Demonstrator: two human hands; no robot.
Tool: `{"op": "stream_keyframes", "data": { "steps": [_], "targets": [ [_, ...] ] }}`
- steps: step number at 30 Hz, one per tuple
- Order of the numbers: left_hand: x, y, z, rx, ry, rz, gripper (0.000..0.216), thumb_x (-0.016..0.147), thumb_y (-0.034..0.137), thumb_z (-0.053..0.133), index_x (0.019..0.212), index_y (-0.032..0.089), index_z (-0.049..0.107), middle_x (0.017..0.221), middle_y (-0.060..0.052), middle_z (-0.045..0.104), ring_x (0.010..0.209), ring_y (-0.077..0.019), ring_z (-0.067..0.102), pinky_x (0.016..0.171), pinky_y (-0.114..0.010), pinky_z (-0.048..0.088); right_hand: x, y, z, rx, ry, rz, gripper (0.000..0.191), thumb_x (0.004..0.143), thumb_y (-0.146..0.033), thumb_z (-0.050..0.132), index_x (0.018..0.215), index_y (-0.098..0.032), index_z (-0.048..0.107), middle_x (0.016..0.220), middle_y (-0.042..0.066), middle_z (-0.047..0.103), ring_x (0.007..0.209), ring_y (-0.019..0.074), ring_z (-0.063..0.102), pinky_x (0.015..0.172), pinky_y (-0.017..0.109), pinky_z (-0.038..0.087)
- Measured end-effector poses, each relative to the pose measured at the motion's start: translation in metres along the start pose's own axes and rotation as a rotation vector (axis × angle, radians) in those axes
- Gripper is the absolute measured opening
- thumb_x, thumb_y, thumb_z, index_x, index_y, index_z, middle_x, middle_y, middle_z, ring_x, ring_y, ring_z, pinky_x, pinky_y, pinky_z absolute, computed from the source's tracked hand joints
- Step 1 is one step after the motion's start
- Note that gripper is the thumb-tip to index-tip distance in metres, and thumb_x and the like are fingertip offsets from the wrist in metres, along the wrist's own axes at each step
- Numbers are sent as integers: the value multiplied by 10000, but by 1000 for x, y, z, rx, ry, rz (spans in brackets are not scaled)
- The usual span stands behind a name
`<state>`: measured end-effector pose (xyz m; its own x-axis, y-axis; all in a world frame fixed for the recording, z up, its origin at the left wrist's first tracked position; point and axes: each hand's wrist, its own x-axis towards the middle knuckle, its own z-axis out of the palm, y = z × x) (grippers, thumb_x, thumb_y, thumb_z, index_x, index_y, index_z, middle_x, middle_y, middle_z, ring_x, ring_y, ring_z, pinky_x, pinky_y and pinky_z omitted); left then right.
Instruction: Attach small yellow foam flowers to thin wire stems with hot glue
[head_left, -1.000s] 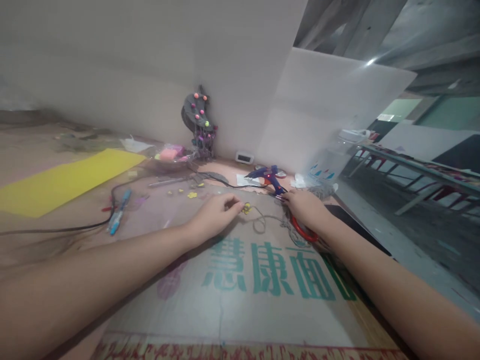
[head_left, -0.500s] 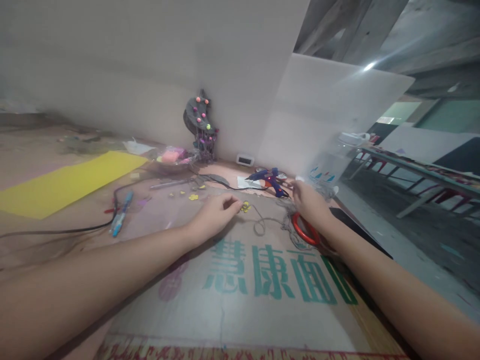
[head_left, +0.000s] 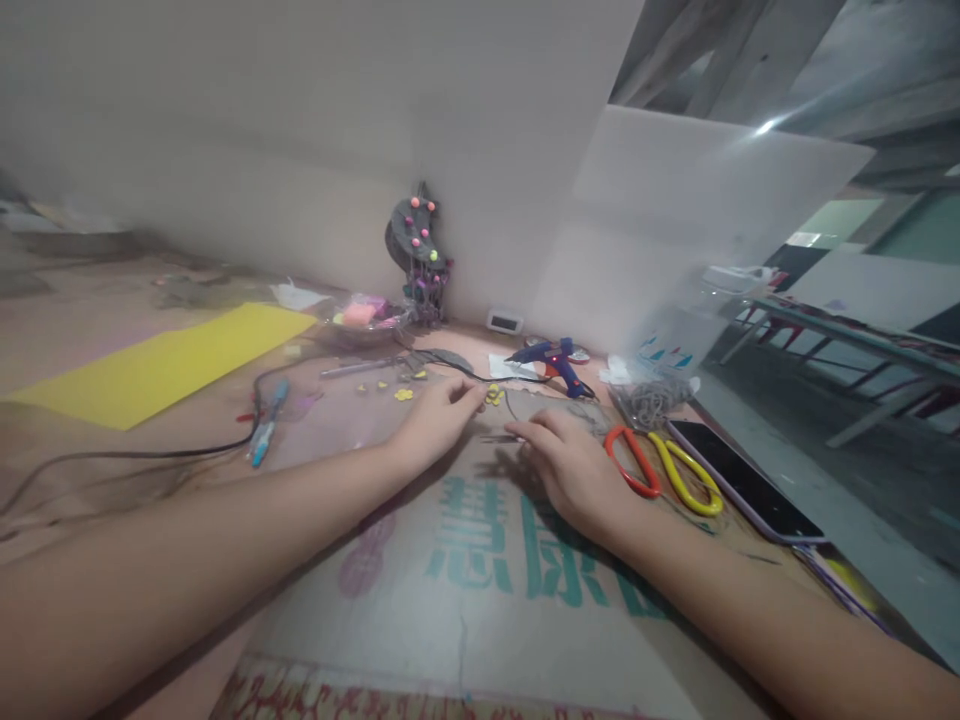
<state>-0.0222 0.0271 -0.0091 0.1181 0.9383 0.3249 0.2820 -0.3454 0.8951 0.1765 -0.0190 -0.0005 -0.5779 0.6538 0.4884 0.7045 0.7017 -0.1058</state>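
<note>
A small yellow flower (head_left: 494, 395) with a grey cord trailing from it is pinched between the thumb and fingertips of my left hand (head_left: 442, 425), just above the cardboard (head_left: 409, 540). My right hand (head_left: 566, 465) hovers just right of the flower, its fingers partly spread and slightly blurred. Thin dark lines by its fingertips are too faint to make out. Further back lies a blue glue gun (head_left: 551, 358) with a red light, its nozzle pointing left over white paper (head_left: 510, 367). Scissors with one red handle (head_left: 634, 462) and one yellow handle (head_left: 686, 475) lie beside my right wrist.
Yellow flower cut-outs (head_left: 404, 395), a pen (head_left: 266, 425), a black cable (head_left: 150, 453) and a yellow sheet (head_left: 165, 365) are on the left. A beaded grey moon (head_left: 412, 235) stands at the back. To the right are a phone (head_left: 739, 480) and a grey yarn bundle (head_left: 652, 400).
My right hand has moved left and nearer from beside the glue gun to near the flower, uncovering the scissors and phone. My left hand still pinches the flower. The view has shifted slightly.
</note>
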Motion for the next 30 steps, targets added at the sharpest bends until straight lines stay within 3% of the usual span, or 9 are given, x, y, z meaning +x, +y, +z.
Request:
{"op": "stream_keyframes", "data": {
  "steps": [8,12,17,30],
  "targets": [
    [0,4,-1,-53,55,9,284,876,350,475,654,178,519,690,4,567,684,-134,535,701,-268,423,2,15,4,-108,-50,174,348,980,-299,332,1131,-168,616,1003,126,601,909,241,592,807,368,465],
    [-1,5,-1,-45,54,32,261,867,354,484,683,178,541,695,2,569,680,-137,527,690,-269,413,2,22,9,-19,-21,216,337,971,-303,357,1127,-170,625,1063,123,665,1022,271,598,904,422,447],
    [-4,9,-1,-18,45,38,244,873,334,488,696,176,545,726,1,580,712,-138,530,707,-261,408,3,31,15,198,55,362,355,968,-330,362,1157,-181,622,1200,95,659,1143,245,579,992,425,426],
    [-8,10,-1,71,15,75,230,884,351,494,821,166,617,851,-21,651,819,-167,570,760,-270,412,4,24,12,236,87,298,377,969,-341,342,1146,-173,629,1173,106,672,1118,240,596,987,434,443]
  ]
}}
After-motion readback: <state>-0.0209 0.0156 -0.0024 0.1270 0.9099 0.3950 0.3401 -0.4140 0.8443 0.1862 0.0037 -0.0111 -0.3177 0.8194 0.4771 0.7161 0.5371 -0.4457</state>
